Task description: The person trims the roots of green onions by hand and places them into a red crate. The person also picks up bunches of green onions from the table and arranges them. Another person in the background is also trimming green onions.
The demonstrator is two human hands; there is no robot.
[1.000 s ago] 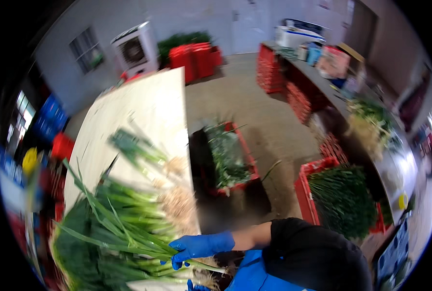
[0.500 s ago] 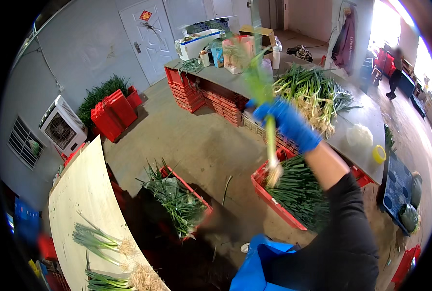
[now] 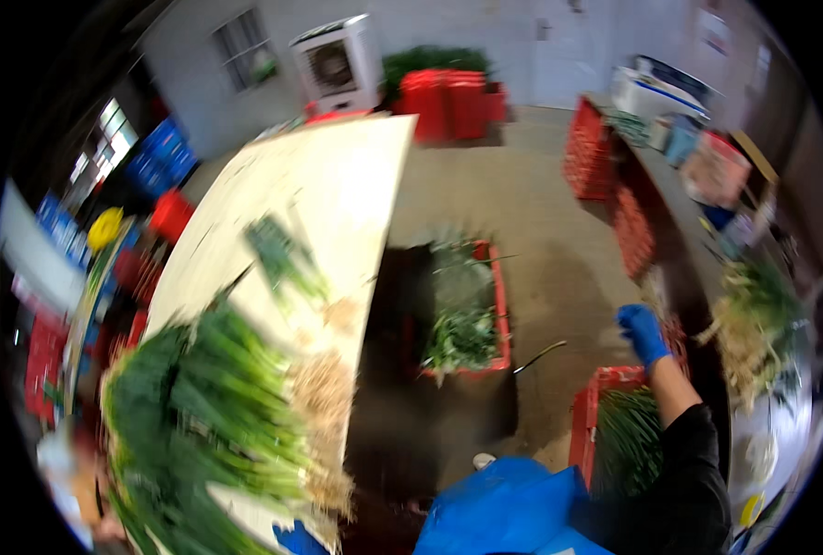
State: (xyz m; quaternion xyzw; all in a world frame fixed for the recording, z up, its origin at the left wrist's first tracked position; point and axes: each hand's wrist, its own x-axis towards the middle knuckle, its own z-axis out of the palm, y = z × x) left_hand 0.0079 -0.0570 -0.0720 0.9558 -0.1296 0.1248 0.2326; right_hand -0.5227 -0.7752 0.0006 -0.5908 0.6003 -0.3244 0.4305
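My right hand [image 3: 644,335], in a blue glove, is held out over the floor beside the right table. Its fingers are curled closed and no stalk shows in them. At the bottom edge my left hand [image 3: 300,538], also gloved blue, is partly cut off next to the roots of a large heap of leeks [image 3: 236,398]; its fingers are blurred. The heap lies on a pale wooden board [image 3: 337,185], with a smaller leek bunch [image 3: 287,259] beyond it. More leeks [image 3: 754,324] lie on the grey table [image 3: 795,421] at the right.
A red crate [image 3: 583,435] of green stalks stands below my right forearm. Another red crate [image 3: 501,305] with leaves is on the floor ahead. Stacked red crates [image 3: 587,153] stand under the right table. A person [image 3: 88,472] is blurred at the lower left.
The view has swung left, bringing in the large leek heap and my left hand. The leek stalk that my right hand held upright no longer shows in it.
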